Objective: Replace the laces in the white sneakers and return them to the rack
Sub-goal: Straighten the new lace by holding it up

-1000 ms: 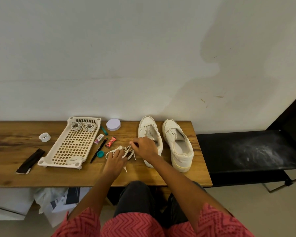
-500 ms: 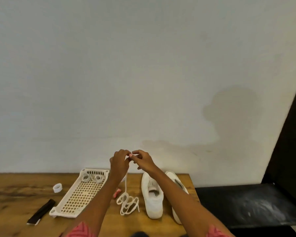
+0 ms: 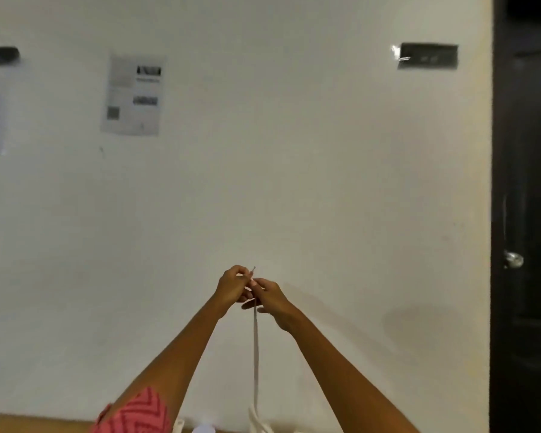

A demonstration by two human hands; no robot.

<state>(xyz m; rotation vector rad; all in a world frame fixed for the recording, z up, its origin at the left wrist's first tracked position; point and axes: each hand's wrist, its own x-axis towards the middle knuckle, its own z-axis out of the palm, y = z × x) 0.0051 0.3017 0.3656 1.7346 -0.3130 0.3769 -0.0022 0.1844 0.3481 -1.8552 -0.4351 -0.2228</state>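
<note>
Both my hands are raised high in front of the white wall. A white shoelace hangs straight down from them, its lower loops reaching the bottom edge of the view. My left hand pinches the lace near its upper tip, which sticks up above the fingers. My right hand pinches the same lace just below, touching the left hand. The white sneakers are out of view below the frame.
A strip of the wooden table shows at the bottom left. Printed sheets hang on the wall. A dark door with a round knob stands at the right.
My head has tilted up, so the table, tray and sneakers have dropped out of view. Both hands lifted the lace off the table and now hold it stretched higher.
</note>
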